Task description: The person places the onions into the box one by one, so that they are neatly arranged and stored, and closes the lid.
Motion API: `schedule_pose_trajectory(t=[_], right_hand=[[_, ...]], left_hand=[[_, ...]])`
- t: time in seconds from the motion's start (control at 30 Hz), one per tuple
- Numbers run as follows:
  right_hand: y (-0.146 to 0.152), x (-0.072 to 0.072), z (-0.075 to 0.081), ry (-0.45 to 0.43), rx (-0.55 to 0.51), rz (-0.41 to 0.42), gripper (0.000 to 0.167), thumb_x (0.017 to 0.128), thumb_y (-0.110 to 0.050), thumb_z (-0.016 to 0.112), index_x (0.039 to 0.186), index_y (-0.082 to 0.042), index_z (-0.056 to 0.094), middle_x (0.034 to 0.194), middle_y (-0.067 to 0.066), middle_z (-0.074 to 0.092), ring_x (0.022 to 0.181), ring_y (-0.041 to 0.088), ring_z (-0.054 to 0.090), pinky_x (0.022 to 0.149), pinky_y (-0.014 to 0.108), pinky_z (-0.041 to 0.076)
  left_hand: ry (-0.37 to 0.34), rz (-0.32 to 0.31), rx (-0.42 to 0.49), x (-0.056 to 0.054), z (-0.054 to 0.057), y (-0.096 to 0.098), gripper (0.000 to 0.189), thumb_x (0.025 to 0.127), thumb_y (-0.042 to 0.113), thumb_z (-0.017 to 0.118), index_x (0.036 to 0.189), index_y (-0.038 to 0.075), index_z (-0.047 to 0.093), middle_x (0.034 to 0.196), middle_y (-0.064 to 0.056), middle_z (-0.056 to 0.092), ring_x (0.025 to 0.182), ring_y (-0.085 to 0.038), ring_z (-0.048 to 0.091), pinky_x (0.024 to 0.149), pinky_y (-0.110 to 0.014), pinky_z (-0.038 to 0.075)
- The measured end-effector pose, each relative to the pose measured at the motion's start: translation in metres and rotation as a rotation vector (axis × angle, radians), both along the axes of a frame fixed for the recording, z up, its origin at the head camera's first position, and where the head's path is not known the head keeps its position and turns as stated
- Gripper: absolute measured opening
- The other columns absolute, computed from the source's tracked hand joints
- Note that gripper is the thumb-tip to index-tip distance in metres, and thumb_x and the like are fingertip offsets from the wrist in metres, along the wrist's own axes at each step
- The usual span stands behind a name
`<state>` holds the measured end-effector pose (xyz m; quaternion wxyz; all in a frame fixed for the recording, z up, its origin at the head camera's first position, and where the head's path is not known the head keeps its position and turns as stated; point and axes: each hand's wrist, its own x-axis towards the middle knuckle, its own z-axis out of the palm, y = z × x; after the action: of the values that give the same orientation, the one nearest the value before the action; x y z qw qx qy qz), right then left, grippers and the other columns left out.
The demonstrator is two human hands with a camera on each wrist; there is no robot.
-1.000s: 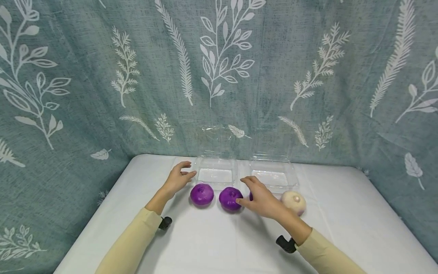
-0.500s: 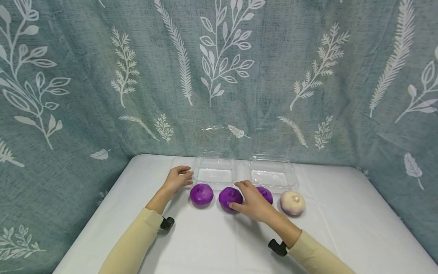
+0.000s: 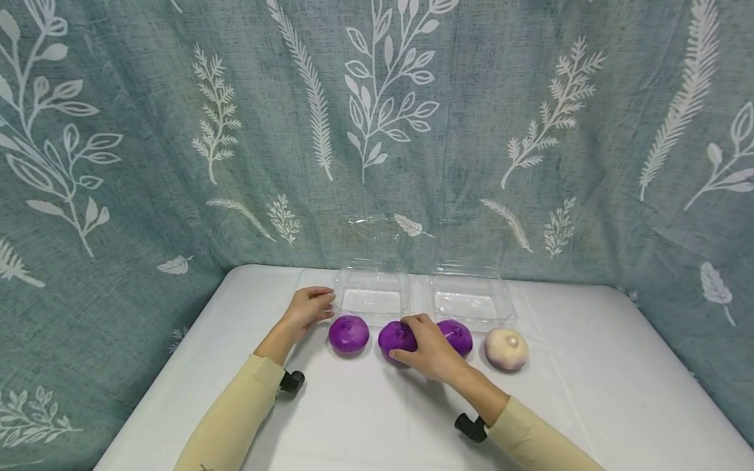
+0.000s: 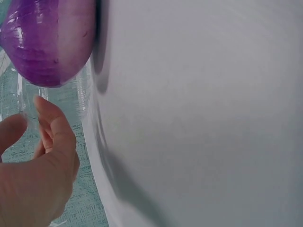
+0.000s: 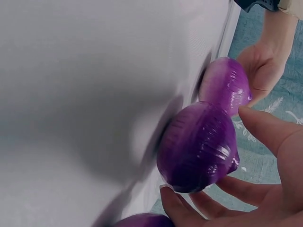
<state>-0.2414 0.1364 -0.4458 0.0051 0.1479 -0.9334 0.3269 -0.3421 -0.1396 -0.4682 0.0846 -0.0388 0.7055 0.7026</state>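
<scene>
Several bulbs stand in a row on the white table. My right hand (image 3: 432, 350) curves its thumb and fingers round a purple onion (image 3: 394, 338), the second from the left; in the right wrist view, fingers lie along one side of this onion (image 5: 196, 149) and the thumb is at the other. My left hand (image 3: 306, 309) is beside the left edge of a clear plastic container (image 3: 371, 314), fingertips close to it. In the left wrist view its thumb and fingers are apart; contact with the container cannot be told. Another purple onion (image 3: 349, 334) sits near that hand.
A third purple onion (image 3: 456, 335) is partly behind the right hand. Right of it rests a cream bulb with a purple tinge (image 3: 506, 348). A second clear container (image 3: 471, 320) stands at the back; both have raised lids against the patterned curtain (image 3: 459, 131).
My right hand has moved left and closed in round the second onion, uncovering the third onion and the cream bulb. My left hand has lowered slightly, its fingers drawn closer together.
</scene>
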Motion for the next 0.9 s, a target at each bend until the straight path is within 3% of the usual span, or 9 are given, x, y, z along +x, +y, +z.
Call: schedule_pose_trajectory(t=[0.17,0.33,0.63,0.9], right_hand=[[-0.001,-0.002,-0.005,0.004,-0.002,-0.007,0.065,0.088,-0.025,0.082,0.141,0.0,0.055,0.134,0.021,0.057,0.126,0.04,0.055,0.107,0.059,0.049],[-0.001,-0.003,-0.011,0.029,0.002,-0.015,0.066,0.085,-0.022,0.085,0.14,0.001,0.055,0.13,0.023,0.06,0.123,0.041,0.056,0.107,0.058,0.05],[0.0,-0.004,-0.015,0.092,0.002,-0.011,0.065,0.081,-0.019,0.088,0.134,0.003,0.058,0.122,0.023,0.064,0.119,0.041,0.059,0.105,0.056,0.051],[0.0,-0.002,-0.015,0.111,-0.003,0.003,0.064,0.081,-0.019,0.088,0.133,0.003,0.059,0.121,0.023,0.064,0.118,0.04,0.06,0.104,0.055,0.051]], left_hand=[[-0.015,0.0,0.023,-0.001,0.002,0.001,0.043,0.103,0.006,0.06,0.14,-0.013,0.05,0.116,-0.017,0.058,0.097,-0.022,0.061,0.082,-0.024,0.063],[-0.033,-0.003,0.04,-0.003,0.002,0.001,0.043,0.102,0.004,0.06,0.141,-0.012,0.05,0.11,-0.011,0.056,0.097,-0.021,0.059,0.085,-0.025,0.062],[-0.026,-0.013,0.05,-0.005,-0.001,0.0,0.042,0.101,0.0,0.06,0.139,-0.015,0.05,0.099,-0.009,0.058,0.08,-0.012,0.059,0.076,-0.022,0.063],[-0.023,-0.015,0.035,-0.005,0.001,0.001,0.042,0.101,0.0,0.06,0.139,-0.015,0.05,0.102,-0.012,0.058,0.08,-0.012,0.059,0.076,-0.022,0.063]])
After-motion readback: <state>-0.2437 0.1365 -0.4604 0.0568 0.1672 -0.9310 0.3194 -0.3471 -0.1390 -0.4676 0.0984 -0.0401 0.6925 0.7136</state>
